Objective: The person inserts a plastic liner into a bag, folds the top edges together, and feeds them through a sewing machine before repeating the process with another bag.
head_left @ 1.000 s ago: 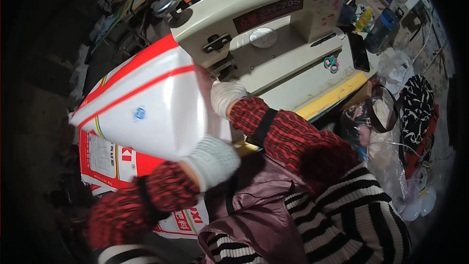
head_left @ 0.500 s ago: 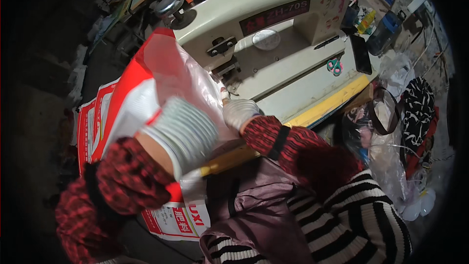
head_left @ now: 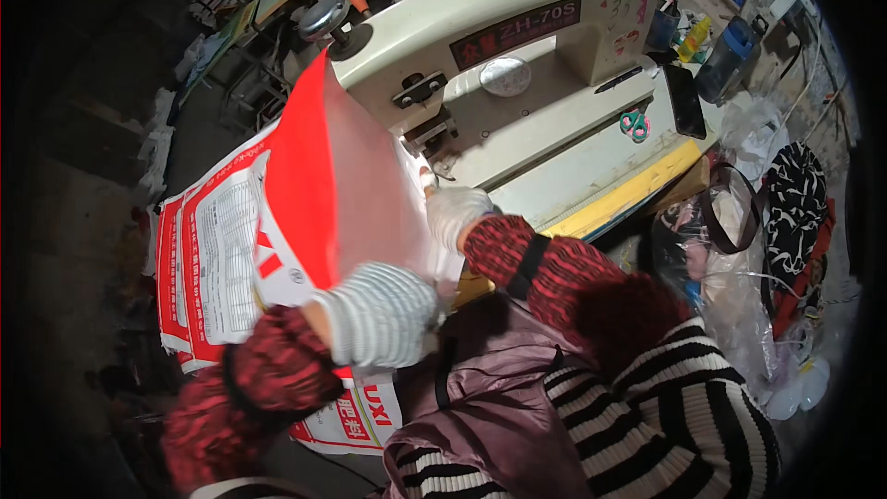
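A large red-and-white plastic sack [head_left: 309, 176] stands with its upper part raised against the left end of a cream sewing machine [head_left: 388, 46]. My left hand [head_left: 383, 314], in a ribbed white glove, is curled at the sack's near edge; its fingertips are hidden. On the sack's right edge, close under the needle area [head_left: 430, 129], my right hand [head_left: 455, 212] is closed in a white glove, one bare fingertip poking forward. The sack's lower part hangs below my left forearm.
On the machine bed lie green-handled scissors [head_left: 635, 126] and a black phone [head_left: 684, 102]. A dark bottle [head_left: 730, 60] stands behind them. Yellow edging [head_left: 628, 189] runs along the table front. Plastic bags [head_left: 730, 314] and patterned cloth [head_left: 795, 203] sit at the right.
My left hand has moved right and toward me along the sack. The sack's left side has spread out, showing more of its printed panel. My right hand has barely shifted.
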`<state>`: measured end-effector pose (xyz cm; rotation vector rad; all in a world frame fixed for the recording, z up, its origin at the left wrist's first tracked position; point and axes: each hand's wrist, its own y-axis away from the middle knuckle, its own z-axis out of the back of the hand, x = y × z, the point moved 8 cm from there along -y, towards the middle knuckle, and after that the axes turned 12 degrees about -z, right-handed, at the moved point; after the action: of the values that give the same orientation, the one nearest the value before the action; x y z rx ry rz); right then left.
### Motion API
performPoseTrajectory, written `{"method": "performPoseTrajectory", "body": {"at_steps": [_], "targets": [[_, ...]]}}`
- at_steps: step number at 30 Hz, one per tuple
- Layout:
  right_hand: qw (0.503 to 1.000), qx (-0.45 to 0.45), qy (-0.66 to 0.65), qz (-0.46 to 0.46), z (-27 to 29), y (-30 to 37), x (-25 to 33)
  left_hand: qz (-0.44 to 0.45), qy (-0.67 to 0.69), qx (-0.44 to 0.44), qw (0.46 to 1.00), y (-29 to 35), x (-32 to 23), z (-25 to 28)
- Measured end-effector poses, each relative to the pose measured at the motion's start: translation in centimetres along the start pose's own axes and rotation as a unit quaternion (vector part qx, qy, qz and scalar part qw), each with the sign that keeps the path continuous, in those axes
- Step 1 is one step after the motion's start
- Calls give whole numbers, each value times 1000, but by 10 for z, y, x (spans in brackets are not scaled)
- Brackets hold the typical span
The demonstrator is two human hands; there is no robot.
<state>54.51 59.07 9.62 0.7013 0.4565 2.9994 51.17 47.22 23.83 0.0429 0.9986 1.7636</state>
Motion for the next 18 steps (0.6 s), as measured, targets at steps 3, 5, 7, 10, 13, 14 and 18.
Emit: {"method": "performPoseTrajectory", "body": {"at_steps": [3,5,7,10,13,14,18], "targets": [[1000,22,-12,-15,4,0,-6,46,8,-100,994,-51,17,-57],[995,58,-82,-6,2,15,-8,40,-30,-144,988,-68,9,-80],[983,82,-163,-9,-27,23,-12,34,-84,-98,991,-62,-7,-76],[969,166,-172,-63,-25,59,-15,-78,-266,-105,955,-40,-11,-59],[987,129,-95,24,-42,66,-17,-67,-166,-172,969,4,47,20],[990,111,-83,32,-33,71,-10,-157,-67,-323,931,38,82,28],[997,70,27,-2,-24,52,-17,-41,-133,-71,988,11,-15,48]]}}
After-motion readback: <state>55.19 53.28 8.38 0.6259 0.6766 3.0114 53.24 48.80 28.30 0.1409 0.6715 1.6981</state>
